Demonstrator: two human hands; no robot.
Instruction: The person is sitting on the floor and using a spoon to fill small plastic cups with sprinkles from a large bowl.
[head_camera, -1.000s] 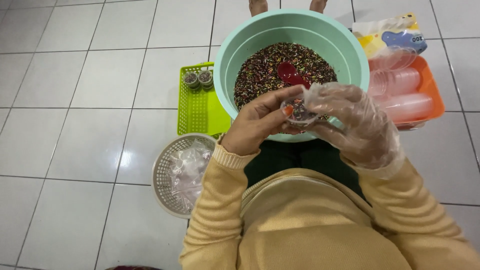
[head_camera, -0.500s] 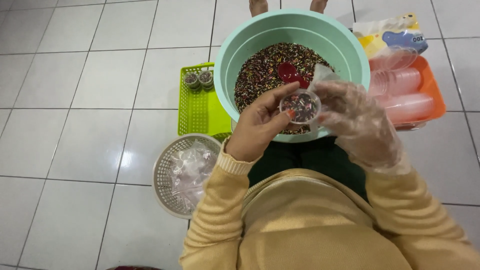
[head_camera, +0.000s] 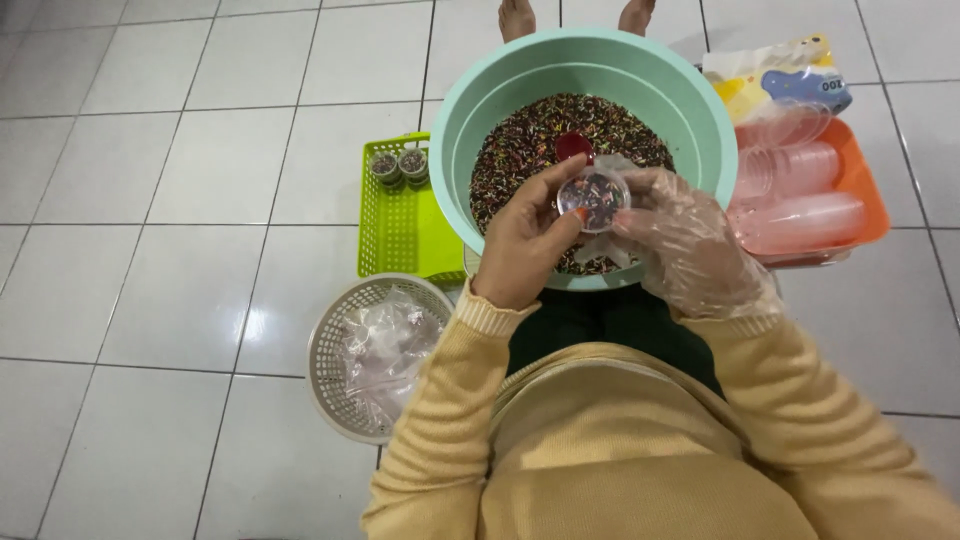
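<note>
A floor (head_camera: 180, 150) of large, glossy, pale grey-white square tiles fills the view, seen from above. Thin dark grout lines (head_camera: 300, 105) divide the tiles into a regular grid that runs slightly askew to the picture edges. Soft, even light falls across the surface, with a faint bright sheen (head_camera: 255, 325) on one tile at lower left. No walls, windows or furniture show; the floor reaches every edge of the view.
</note>
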